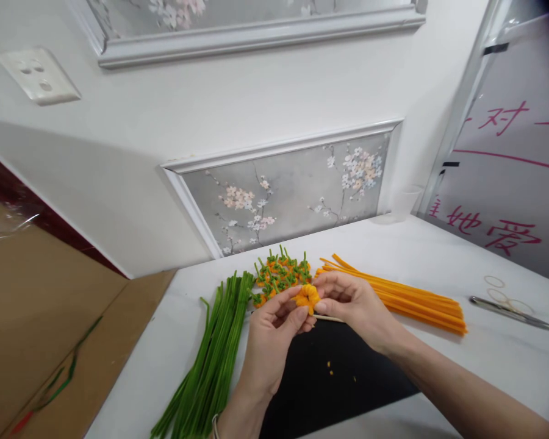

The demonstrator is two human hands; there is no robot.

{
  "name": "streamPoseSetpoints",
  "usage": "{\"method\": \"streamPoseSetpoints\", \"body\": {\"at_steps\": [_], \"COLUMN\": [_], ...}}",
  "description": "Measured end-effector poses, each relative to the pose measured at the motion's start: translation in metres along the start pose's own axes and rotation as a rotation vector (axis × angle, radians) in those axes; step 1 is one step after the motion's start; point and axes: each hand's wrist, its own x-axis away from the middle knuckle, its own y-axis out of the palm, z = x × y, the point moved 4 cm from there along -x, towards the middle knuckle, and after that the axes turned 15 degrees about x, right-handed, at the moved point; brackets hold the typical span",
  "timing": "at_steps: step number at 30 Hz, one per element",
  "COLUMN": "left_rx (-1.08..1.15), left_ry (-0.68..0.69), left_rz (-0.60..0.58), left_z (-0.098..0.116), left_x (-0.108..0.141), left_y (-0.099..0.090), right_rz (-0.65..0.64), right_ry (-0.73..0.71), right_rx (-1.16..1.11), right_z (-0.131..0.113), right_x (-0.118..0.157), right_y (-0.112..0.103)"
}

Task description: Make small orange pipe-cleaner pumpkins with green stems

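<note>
The left hand [272,335] and right hand [359,305] pinch a looped orange piece [307,296] over the black mat's [338,372] far edge. Uneven fingertip pressure could distort its loops, though fingers partly hide the grip. Drifting knuckles could scatter the green-topped pieces [281,277] close behind, on the white surface [439,256].

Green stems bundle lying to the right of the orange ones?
No, the green bundle lies left of the hands, the orange bundle to their right.
</note>
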Motion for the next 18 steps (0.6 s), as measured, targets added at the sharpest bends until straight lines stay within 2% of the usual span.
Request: {"method": "streamPoseSetpoints", "body": {"at_steps": [5, 12, 18], "left_rx": [-0.083, -0.258, -0.241], "left_ry": [0.110, 0.194, 0.159], "left_rz": [0.013, -0.046, -0.024], "left_z": [0.0042, 0.0039, 0.0013], "left_x": [-0.0007, 0.0019, 0.0012], "left_y": [0.0001, 0.0061, 0.0047], "right_rz": [-0.094, -0.053, -0.031], "right_ry": [0.079, 0.126, 0.121], "right_rx": [-0.132, -0.071, -0.038], "right_z": [0.0028, 0.0041, -0.0041], "right_x": [0.0011, 0.0016, 0.0016], "right_y": [-0.0014, -0.0003, 0.0027]}}
